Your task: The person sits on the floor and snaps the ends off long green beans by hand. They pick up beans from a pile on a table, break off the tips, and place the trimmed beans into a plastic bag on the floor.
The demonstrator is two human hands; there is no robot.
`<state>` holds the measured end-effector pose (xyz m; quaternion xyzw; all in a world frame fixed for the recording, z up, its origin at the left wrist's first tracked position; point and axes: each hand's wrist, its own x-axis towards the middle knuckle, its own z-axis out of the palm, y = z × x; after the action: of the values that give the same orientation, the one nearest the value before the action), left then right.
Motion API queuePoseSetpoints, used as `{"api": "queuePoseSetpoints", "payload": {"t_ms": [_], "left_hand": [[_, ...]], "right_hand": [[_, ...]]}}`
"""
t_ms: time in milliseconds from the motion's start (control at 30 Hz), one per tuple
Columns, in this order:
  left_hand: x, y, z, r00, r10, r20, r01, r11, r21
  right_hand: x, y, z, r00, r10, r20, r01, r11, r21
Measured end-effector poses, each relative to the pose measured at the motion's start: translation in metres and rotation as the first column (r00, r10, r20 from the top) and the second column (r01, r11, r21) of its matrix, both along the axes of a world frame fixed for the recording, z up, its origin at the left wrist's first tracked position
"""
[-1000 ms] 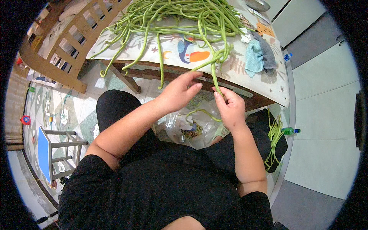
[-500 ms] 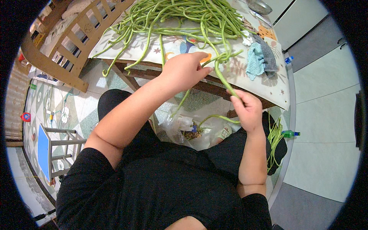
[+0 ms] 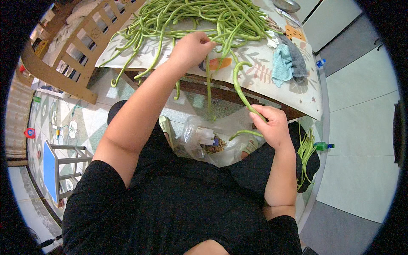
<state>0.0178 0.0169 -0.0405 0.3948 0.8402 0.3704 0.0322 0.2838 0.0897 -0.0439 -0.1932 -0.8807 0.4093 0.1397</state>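
Observation:
A large heap of green yardlong beans [image 3: 204, 17] covers the back of the table [image 3: 272, 95]. My left hand [image 3: 193, 49] reaches to the near edge of the heap, thumb and fingertips pinched together on a bean there. Just below those fingertips, a thin bean [image 3: 208, 89] dangles over the table's front edge. Over my right thigh, my right hand [image 3: 273, 127] is closed around a thick yardlong bean [image 3: 241, 93]. This bean curves up from my fingers onto the cloth, and its other end sticks out left of the hand.
Between my legs on the floor sits a clear plastic bag [image 3: 191, 136] with scraps inside. Several thin beans [image 3: 306, 157] lie on black cloth at the right, beside a green bottle [image 3: 325, 146]. Blue and grey cloths [image 3: 282, 66] rest on the table. A blue-topped stool [image 3: 50, 172] stands left.
My left hand has moved up and away, toward the heap. The right hand still grips its beans, barely moved. The upper end of the thick bean now curls free on the cloth.

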Motion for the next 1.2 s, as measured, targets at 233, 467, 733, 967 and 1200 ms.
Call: {"api": "queuePoseSetpoints", "payload": {"t_ms": [233, 467, 733, 967, 1200], "left_hand": [[0.057, -0.022, 0.002, 0.396, -0.421, 0.816, -0.063, 0.874, 0.482], [0.075, -0.025, 0.004, 0.149, -0.503, 0.852, -0.02, 0.859, 0.511], [0.088, -0.02, -0.002, 0.083, -0.491, 0.867, -0.069, 0.866, 0.496], [0.092, 0.005, 0.003, 0.076, -0.622, 0.78, -0.002, 0.782, 0.623], [0.094, 0.016, -0.006, 0.36, -0.39, 0.847, 0.178, 0.92, 0.348]], "right_hand": [[0.007, 0.005, -0.013, 0.945, 0.019, -0.325, -0.244, 0.702, -0.669], [-0.004, 0.015, -0.019, 0.817, -0.283, -0.503, -0.456, 0.219, -0.863], [-0.01, -0.004, -0.015, 0.897, -0.27, -0.351, -0.071, 0.694, -0.716], [-0.006, -0.009, -0.001, 0.864, -0.292, -0.409, -0.186, 0.572, -0.799], [0.018, 0.017, 0.01, 0.69, -0.499, -0.525, -0.13, 0.628, -0.767]]}}
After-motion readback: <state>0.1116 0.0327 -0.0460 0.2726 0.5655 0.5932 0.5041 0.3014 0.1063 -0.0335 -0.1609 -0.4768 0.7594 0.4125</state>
